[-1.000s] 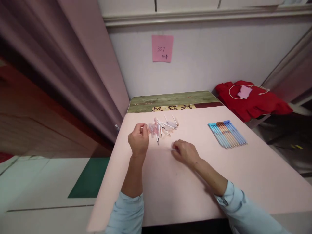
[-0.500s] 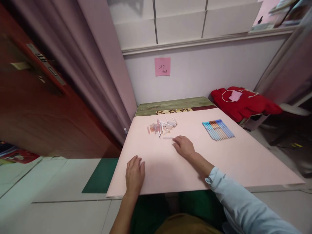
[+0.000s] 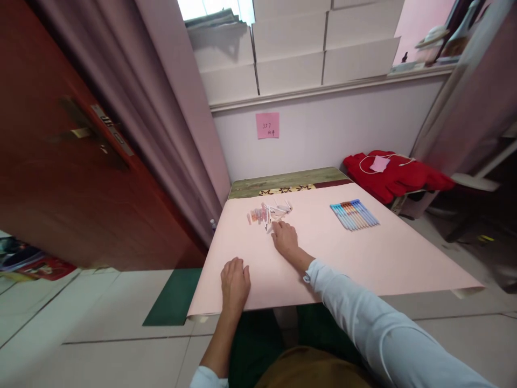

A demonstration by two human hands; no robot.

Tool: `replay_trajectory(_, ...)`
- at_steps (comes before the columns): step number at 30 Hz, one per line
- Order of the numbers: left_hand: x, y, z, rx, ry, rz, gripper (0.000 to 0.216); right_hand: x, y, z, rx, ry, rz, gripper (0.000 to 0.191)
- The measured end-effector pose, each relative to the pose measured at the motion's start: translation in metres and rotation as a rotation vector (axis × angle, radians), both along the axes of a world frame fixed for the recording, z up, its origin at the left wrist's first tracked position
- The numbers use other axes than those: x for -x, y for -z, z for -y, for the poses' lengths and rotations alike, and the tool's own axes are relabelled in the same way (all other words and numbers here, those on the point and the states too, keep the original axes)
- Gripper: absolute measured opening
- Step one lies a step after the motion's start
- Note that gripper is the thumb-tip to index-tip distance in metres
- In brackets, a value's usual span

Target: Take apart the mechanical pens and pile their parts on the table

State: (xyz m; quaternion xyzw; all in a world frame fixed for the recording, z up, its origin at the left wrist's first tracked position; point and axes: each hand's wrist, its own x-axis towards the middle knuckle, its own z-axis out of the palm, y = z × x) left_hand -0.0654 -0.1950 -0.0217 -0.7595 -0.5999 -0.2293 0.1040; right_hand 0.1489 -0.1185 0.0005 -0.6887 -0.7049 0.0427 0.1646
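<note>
My right hand (image 3: 285, 238) touches the near side of the pile of pen parts (image 3: 269, 212) far across the pink table (image 3: 363, 253), and I cannot tell its grip; my left hand (image 3: 235, 283) lies flat and empty at the near edge; I judge that lightly pinching one loose piece works best.

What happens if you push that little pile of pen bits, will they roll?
Some would probably roll: the pen bits look like thin round tubes lying loose on the flat pink table. They look small and light, so a nudge from the right hand might scatter them. Crossed ones may snag together.
</note>
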Motion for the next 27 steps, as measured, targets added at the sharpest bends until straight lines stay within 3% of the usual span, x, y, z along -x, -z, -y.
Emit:
replay_trajectory(9,0.002,0.003,-0.003,-0.037,0.002,-0.052,0.026,-0.005,-0.008,-0.029,0.064,-0.121,0.064,0.031)
replay_trajectory(16,0.002,0.004,-0.005,-0.05,0.003,-0.065,0.025,-0.028,0.0,-0.057,0.07,-0.115,0.071,0.034)
replay_trajectory(27,-0.005,-0.002,-0.004,0.004,-0.014,-0.103,0.024,-0.04,0.009,-0.049,0.013,-0.097,0.009,0.036)
